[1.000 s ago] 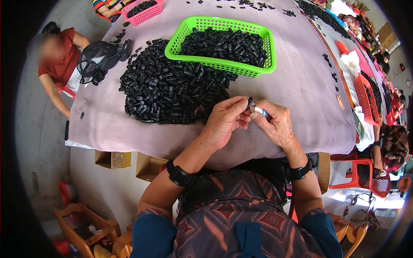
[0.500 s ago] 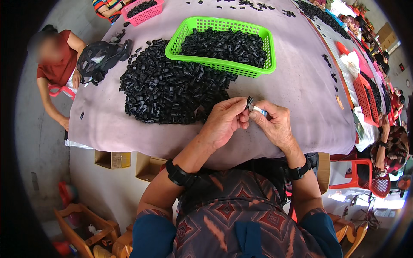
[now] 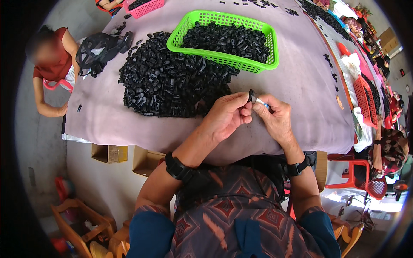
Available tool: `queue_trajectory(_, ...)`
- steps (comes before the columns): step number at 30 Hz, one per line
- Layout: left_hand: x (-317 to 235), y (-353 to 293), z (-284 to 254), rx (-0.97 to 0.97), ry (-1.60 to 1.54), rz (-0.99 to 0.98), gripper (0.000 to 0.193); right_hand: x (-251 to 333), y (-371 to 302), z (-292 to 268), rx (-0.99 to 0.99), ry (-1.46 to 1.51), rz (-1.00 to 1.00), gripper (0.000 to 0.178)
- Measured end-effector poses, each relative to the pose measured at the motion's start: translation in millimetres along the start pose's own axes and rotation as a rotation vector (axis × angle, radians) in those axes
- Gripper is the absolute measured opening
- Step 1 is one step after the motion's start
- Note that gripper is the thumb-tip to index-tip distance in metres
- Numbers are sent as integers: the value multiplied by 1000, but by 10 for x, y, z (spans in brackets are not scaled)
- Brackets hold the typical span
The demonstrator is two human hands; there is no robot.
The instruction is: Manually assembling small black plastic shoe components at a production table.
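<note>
Over the near part of the cloth-covered table, my left hand pinches a small black plastic part between thumb and forefinger. Right beside it, my right hand is closed round a small tool with a pale, flat tip and a bit of blue showing; its exact kind is hidden by the fingers. The tip lies close against the black part, but whether they touch I cannot tell. A large heap of similar black parts spreads to the left of my hands. Behind it, a bright green basket holds more of them.
A pale mauve cloth covers the table. A black mesh cap lies at the left edge, near a seated person in red. A pink basket stands far left. Along a table at right are a red basket and other people.
The black part in my left hand now stands more upright, and the tool's tip and blue part show less. My hands stay close together. The whole view has shifted slightly.
</note>
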State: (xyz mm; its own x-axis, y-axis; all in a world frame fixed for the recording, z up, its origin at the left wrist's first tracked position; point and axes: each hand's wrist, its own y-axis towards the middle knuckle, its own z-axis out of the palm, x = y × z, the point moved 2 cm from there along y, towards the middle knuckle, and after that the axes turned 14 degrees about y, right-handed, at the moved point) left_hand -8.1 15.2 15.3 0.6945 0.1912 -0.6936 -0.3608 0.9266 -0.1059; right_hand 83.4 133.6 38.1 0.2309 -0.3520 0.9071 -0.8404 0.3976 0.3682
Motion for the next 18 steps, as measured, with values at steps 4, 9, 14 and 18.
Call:
queue_trajectory(4, 5, -34, 51, 22, 66, -8, 14, -142, 26, -166, -137, 12, 55, 11)
queue_trajectory(9, 81, -48, 160, 9, 51, -35, 16, -48, 106, -454, -267, 145, 6, 10)
queue_trajectory(14, 84, -39, 178, -17, 107, 7, 17, -29, 49, -316, -131, 309, 127, 13)
queue_trajectory(18, 106, -37, 158, -28, 121, 7, 17, 62, 32, -202, -29, 378, 132, 15)
